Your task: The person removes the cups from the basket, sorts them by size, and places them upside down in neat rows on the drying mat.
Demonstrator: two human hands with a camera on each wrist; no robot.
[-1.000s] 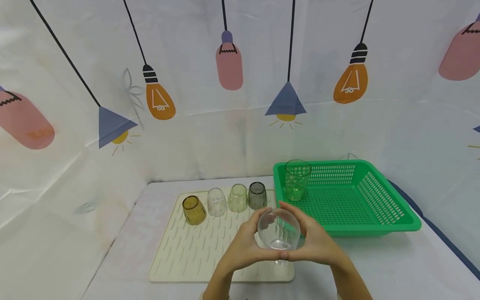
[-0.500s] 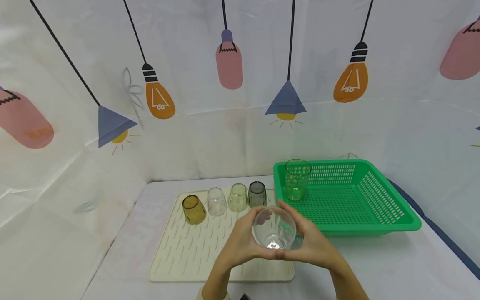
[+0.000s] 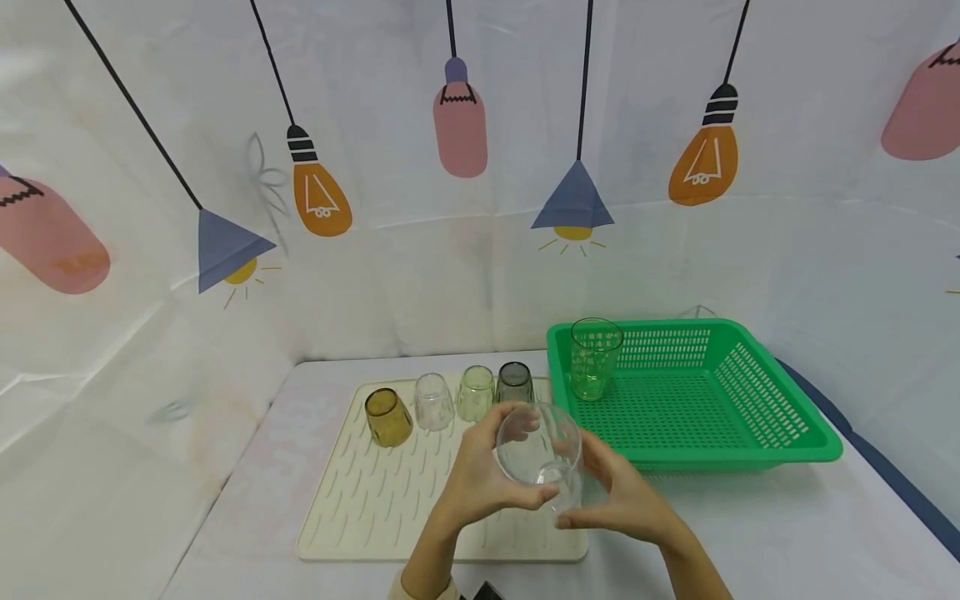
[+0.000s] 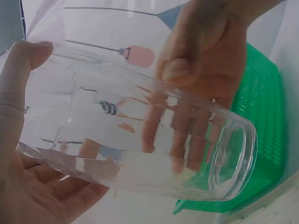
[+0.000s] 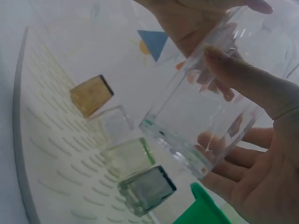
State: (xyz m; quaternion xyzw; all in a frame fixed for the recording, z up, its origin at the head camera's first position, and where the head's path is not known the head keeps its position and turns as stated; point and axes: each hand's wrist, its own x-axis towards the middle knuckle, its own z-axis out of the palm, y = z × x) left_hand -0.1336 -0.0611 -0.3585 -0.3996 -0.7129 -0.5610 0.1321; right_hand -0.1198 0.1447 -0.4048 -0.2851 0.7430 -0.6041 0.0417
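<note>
A tall clear drinking glass (image 3: 538, 442) is held above the front right of the cream draining mat (image 3: 390, 508), tilted with its mouth toward the head camera. My left hand (image 3: 480, 475) grips it near the rim, thumb on one side and fingers on the other, as the left wrist view shows. Lower down, toward the base, my right hand (image 3: 633, 496) curls round the glass; its thumb (image 5: 252, 79) lies across the near side and the fingers reach the far side. In the left wrist view, the right hand's fingers show through the clear wall.
Upside-down on the mat's back edge stand small glasses: amber (image 3: 388, 418), clear (image 3: 433, 402), pale green (image 3: 476, 393) and dark grey (image 3: 515, 383). A green plastic basket (image 3: 738, 454) sits at the right, with a tall greenish-looking glass (image 3: 595, 358) upright inside.
The clear glass has shifted left and slightly up, tilting more. My right hand has slid down toward its base, and the two thumbs, touching before, are now apart.
</note>
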